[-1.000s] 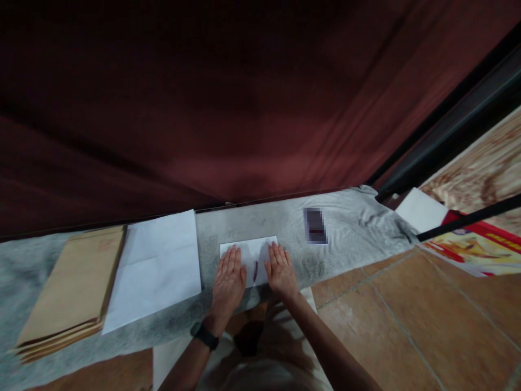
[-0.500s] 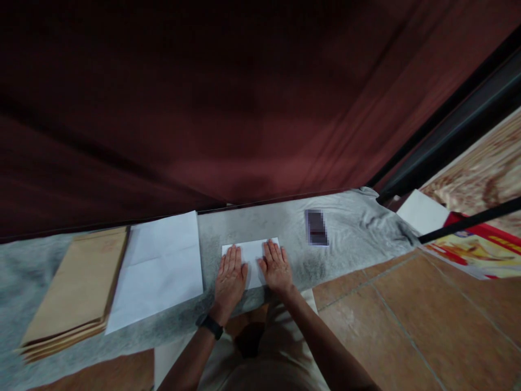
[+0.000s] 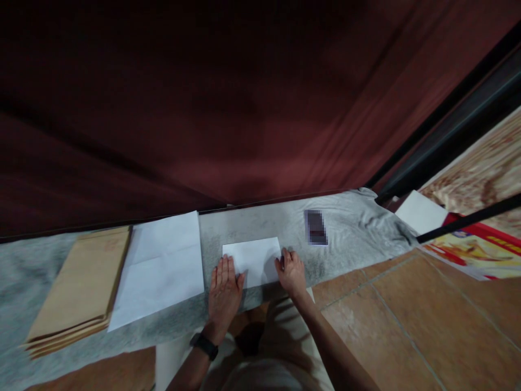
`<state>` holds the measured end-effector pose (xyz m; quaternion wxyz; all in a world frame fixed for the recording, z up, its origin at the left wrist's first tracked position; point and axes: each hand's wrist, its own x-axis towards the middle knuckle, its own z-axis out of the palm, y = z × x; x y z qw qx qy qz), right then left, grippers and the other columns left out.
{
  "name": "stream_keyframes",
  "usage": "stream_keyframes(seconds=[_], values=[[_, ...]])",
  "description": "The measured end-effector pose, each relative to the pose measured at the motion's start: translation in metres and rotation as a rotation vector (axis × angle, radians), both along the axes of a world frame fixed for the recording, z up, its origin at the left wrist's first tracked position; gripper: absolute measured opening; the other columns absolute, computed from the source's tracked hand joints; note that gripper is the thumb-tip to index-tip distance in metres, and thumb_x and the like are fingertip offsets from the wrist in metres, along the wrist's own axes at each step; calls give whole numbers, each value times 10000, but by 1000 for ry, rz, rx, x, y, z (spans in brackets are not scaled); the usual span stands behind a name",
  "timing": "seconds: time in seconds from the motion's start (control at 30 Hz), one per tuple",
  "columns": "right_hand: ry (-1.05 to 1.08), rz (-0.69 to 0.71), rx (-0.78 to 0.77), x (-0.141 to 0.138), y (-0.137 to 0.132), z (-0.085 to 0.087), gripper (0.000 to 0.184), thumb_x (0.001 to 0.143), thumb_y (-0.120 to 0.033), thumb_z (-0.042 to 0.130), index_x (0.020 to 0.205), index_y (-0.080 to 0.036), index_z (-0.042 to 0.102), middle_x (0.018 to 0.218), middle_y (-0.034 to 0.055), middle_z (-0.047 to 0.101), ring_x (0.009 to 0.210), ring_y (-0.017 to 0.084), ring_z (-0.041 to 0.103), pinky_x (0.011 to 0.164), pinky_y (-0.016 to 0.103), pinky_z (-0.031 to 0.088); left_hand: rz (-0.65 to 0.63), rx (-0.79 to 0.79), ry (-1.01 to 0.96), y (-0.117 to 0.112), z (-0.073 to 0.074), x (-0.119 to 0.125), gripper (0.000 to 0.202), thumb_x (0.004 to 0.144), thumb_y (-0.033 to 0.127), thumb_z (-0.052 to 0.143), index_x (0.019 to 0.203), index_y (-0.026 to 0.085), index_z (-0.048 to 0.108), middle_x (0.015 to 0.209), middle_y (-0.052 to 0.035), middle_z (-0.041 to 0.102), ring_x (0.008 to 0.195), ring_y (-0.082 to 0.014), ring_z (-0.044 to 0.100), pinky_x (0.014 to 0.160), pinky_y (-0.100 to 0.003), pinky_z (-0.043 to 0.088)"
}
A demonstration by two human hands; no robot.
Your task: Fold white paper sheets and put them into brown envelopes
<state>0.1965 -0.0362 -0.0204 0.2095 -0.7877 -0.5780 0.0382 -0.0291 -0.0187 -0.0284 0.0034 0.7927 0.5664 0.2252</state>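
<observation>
A small folded white sheet (image 3: 254, 259) lies on a grey cloth (image 3: 345, 239) in front of me. My left hand (image 3: 223, 290) rests flat with fingers stretched out, its fingertips on the sheet's near left corner; a dark watch is on that wrist. My right hand (image 3: 292, 273) sits at the sheet's near right corner with fingers curled at the paper's edge. Whether it pinches the edge I cannot make out.
A larger white sheet (image 3: 160, 266) lies left of the folded one, beside a stack of brown envelopes (image 3: 79, 290). A dark blurred phone-like object (image 3: 316, 227) rests on the cloth to the right. Dark red curtain behind; tiled floor, printed matter (image 3: 472, 244) and black bar at right.
Both hands slid off the middle of the folded sheet: the left pulled back toward me, the right moved out to the sheet's right corner, leaving the paper's top uncovered.
</observation>
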Motion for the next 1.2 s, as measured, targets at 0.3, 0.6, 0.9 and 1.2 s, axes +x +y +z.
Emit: stream_keyframes(seconds=[0.3,0.6,0.9,1.2], values=[[633,-12,-24,1,13,24,165,822,-354,593,728,-219,598,646,-19,579,655,175,584,643,266,455,3,-11,-28,-1,1,-1,668,1028,473,306,1526,30,360,1565,-252,408,1484,-350,355,1189,-568,323],[747,66,411,-3,22,110,308,955,-470,533,947,-187,654,790,14,683,691,166,624,620,253,486,72,-139,-550,-1,9,-9,591,1036,396,351,1586,196,270,1659,-119,287,1537,-239,252,1250,-472,268],[167,750,376,-27,-9,75,228,1002,-168,496,1128,-220,678,1141,70,742,1079,200,682,1058,375,499,70,-93,-799,-17,26,-32,498,1041,359,348,1529,266,390,1609,-70,396,1499,-212,336,1255,-471,259],[156,939,134,-37,-52,26,239,947,-159,616,1177,-216,646,1150,72,729,1096,199,665,1017,343,520,-369,-386,-457,-8,31,-37,396,1015,398,428,1326,270,637,1410,-52,631,1346,-193,545,1169,-431,432]])
